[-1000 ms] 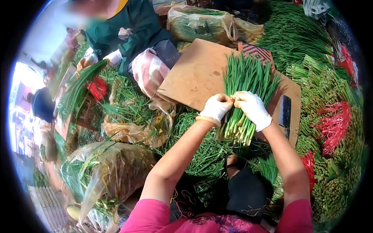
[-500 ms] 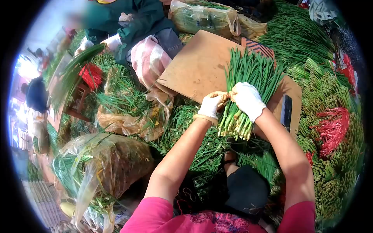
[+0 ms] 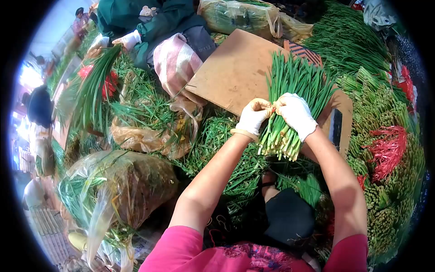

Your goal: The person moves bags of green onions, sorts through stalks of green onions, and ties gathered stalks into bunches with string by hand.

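A bunch of garlic chives (image 3: pixel 297 84) rests on a brown board (image 3: pixel 235 75), its pale cut ends pointing toward me. My left hand (image 3: pixel 254 117), in a white glove, pinches at the bunch's left side, where a small bit of red tie (image 3: pixel 273 109) shows between the fingertips. My right hand (image 3: pixel 295 115), also gloved, lies over the top of the bunch with its fingers closed near the same tie. Most of the tie is hidden by the fingers. A dark flat object (image 3: pixel 334 128) lies on the board to the right.
Stacked chive bunches (image 3: pixel 380 104) fill the right side, with red strips (image 3: pixel 386 152) on them. A stuffed plastic bag (image 3: pixel 136 183) stands at the lower left, among loose leaves (image 3: pixel 226 149). Opposite me, a person in dark green (image 3: pixel 174 20) holds long leaves (image 3: pixel 97 84).
Both my hands stay at the bunch, now closer together at the tie. The other person's leaves hang lower and farther from the red strips' front.
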Demonstrator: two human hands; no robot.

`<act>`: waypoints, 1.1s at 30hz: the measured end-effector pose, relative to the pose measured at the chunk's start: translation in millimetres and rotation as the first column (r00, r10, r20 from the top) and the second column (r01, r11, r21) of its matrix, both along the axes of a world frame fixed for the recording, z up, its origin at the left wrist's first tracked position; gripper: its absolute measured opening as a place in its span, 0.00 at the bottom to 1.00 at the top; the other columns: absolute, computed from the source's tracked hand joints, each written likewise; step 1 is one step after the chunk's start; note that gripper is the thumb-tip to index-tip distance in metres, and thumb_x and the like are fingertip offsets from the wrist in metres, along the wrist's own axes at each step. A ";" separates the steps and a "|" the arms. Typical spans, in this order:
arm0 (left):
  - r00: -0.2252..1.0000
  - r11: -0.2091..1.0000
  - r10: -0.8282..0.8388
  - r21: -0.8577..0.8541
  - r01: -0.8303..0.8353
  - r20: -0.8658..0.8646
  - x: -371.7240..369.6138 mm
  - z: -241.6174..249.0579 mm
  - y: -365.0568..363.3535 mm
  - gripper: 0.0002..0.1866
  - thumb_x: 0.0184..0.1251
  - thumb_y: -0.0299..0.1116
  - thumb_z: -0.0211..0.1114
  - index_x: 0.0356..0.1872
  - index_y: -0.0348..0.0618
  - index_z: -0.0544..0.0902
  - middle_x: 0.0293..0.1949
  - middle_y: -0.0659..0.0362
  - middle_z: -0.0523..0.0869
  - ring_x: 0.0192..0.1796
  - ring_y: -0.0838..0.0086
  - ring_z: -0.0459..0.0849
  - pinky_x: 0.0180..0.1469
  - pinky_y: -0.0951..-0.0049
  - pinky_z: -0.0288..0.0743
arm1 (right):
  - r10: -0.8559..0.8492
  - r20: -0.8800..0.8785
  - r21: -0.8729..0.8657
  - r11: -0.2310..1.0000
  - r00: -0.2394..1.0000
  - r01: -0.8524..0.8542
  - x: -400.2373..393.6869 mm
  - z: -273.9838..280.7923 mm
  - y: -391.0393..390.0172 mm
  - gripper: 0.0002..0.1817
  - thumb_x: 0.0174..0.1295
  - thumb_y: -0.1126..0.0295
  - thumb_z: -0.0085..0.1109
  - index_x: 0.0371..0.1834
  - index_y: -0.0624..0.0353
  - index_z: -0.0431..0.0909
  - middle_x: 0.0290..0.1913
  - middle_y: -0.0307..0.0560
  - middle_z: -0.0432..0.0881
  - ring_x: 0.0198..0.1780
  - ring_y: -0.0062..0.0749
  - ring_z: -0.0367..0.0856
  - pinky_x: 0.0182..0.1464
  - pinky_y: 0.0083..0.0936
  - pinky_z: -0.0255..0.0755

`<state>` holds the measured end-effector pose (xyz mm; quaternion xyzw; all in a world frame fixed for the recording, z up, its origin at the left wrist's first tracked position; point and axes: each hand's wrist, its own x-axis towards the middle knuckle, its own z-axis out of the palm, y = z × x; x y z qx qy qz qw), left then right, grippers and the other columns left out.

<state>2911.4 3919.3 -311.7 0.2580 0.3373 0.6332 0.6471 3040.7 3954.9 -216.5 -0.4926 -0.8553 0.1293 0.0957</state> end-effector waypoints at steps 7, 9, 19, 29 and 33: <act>0.998 0.997 -0.057 0.054 0.056 0.005 -1.9 -0.6 0.7 0.17 0.53 0.19 0.64 0.46 0.36 0.76 0.34 0.60 0.81 0.36 0.78 0.79 0.43 0.80 0.73 | -0.032 -0.031 -0.056 0.998 0.999 0.031 -1.9 2.8 -1.9 0.08 0.46 0.67 0.59 0.27 0.59 0.80 0.33 0.48 0.78 0.42 0.44 0.74 0.45 0.34 0.68; 0.996 0.993 -0.078 0.091 0.074 0.038 -2.9 -5.2 3.2 0.18 0.52 0.19 0.64 0.47 0.35 0.75 0.35 0.59 0.81 0.37 0.77 0.79 0.43 0.80 0.73 | -0.070 -0.054 -0.083 0.994 0.996 0.065 -1.1 0.1 -1.0 0.08 0.45 0.68 0.59 0.27 0.59 0.80 0.33 0.48 0.78 0.42 0.44 0.74 0.46 0.34 0.68; 0.973 0.964 -0.228 0.141 0.224 0.018 -10.4 2.1 8.5 0.17 0.53 0.21 0.65 0.46 0.36 0.75 0.35 0.59 0.82 0.38 0.77 0.80 0.44 0.80 0.74 | 0.051 -0.282 -0.004 0.998 0.958 -0.055 14.7 -2.9 -7.2 0.06 0.41 0.70 0.60 0.24 0.58 0.81 0.32 0.45 0.78 0.40 0.39 0.74 0.44 0.30 0.68; 0.980 0.980 -0.197 0.037 0.196 0.009 -4.2 15.7 0.6 0.14 0.54 0.22 0.64 0.44 0.35 0.76 0.41 0.56 0.82 0.41 0.74 0.80 0.47 0.76 0.74 | 0.008 -0.302 0.056 0.998 0.953 0.009 23.3 -5.1 -12.7 0.05 0.41 0.71 0.61 0.20 0.61 0.77 0.33 0.45 0.78 0.40 0.40 0.74 0.44 0.30 0.68; 0.982 0.983 -0.174 -0.047 0.177 0.067 0.7 20.5 -2.2 0.14 0.55 0.23 0.63 0.44 0.37 0.77 0.39 0.58 0.82 0.38 0.77 0.80 0.42 0.78 0.74 | -0.038 -0.335 0.019 0.999 0.942 0.047 25.4 -9.7 -9.7 0.05 0.41 0.72 0.61 0.18 0.61 0.76 0.33 0.45 0.78 0.40 0.40 0.75 0.44 0.30 0.68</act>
